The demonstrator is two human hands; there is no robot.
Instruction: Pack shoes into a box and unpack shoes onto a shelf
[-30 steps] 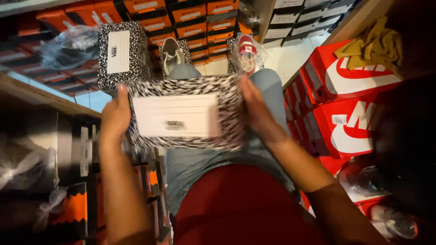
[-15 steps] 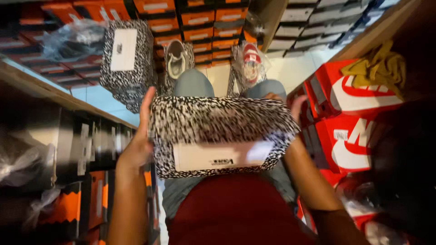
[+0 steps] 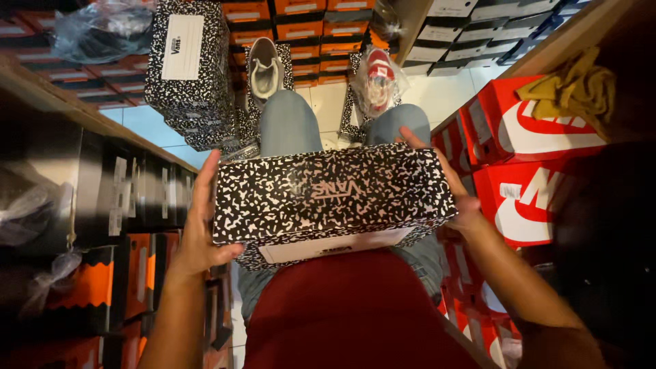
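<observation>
My left hand (image 3: pixel 199 236) and right hand (image 3: pixel 456 198) grip the speckled black-and-white shoebox (image 3: pixel 331 198) by its ends, lid up, over my lap, between left and right shelves.

Bright centre, dark shadowed side edges, wide-angle distortion, mostly sharp.

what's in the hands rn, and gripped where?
A black-and-white speckled shoebox, lid up, held between both hands: left hand flat against its left end, right hand against its right end.
</observation>
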